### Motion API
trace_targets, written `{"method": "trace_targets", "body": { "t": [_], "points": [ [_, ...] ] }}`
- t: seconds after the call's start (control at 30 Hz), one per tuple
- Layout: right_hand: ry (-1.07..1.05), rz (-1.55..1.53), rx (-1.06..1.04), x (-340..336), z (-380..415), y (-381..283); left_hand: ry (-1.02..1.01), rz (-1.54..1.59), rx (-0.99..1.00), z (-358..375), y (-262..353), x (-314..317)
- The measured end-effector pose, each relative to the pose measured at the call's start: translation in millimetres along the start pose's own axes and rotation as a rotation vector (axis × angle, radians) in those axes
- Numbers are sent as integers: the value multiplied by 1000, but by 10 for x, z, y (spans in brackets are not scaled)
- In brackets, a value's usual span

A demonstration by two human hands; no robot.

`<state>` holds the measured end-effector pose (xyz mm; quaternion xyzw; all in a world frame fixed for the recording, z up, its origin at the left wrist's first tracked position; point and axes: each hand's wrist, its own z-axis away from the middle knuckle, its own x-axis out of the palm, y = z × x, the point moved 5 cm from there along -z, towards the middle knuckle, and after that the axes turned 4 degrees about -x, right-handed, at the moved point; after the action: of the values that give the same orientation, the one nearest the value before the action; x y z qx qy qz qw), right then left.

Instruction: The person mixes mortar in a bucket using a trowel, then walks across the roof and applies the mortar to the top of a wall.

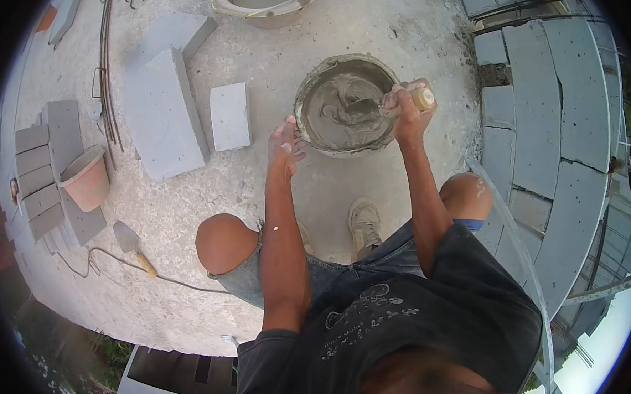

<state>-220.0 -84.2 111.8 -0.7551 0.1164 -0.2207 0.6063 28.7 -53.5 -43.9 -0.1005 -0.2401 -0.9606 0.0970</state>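
Observation:
A round bucket (315, 144) of wet grey mortar stands on the concrete floor in front of my feet. My right hand (411, 108) is closed round the pale handle of a trowel (365, 107), whose blade lies in the mortar, partly covered by it. At the bucket's left rim is my left hand (286, 143), fingers apart and smeared with mortar, holding nothing. It is next to the rim; whether it touches is unclear. Swirl marks show on the mortar's surface.
Left of the bucket lie a small block (230, 116) and larger slabs (161, 112). Farther left are an orange bucket (86, 182), stacked blocks (36, 179), rods (103, 72) and another trowel (126, 237). A basin (270, 12) stands ahead; a block wall (539, 107) runs along the right.

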Motion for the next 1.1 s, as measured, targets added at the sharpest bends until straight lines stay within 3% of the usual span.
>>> {"method": "trace_targets", "body": {
  "t": [0.1,0.2,0.27,0.37,0.57,0.63,0.7,0.87,0.97,1.07,1.1],
  "points": [
    [29,-191,-60,0,-153,-589,2,21,-11,-35,-130,-78],
    [-32,-59,-3,59,-140,-610,-17,28,-20,-47,-123,-50],
    [-48,251,55,104,-72,2,-12,19,-25,-19,-62,-33],
    [-23,272,41,262,-378,531,13,10,-12,-70,9,-43],
    [38,26,-259,507,-613,-70,4,47,-7,-45,-90,-53],
    [36,213,-79,366,-376,300,-13,35,-8,-8,-64,-24],
    [39,234,-30,141,-56,382,11,1,-44,59,-19,4],
    [104,-102,-7,-72,-66,-364,26,47,22,-89,-43,-16],
    [11,-106,-81,-15,-125,-607,28,64,12,-29,-99,-50],
    [-20,227,89,66,47,150,24,47,4,-35,-84,-25],
    [-27,307,34,114,-86,411,35,40,-3,-25,-77,-13]
  ]
}}
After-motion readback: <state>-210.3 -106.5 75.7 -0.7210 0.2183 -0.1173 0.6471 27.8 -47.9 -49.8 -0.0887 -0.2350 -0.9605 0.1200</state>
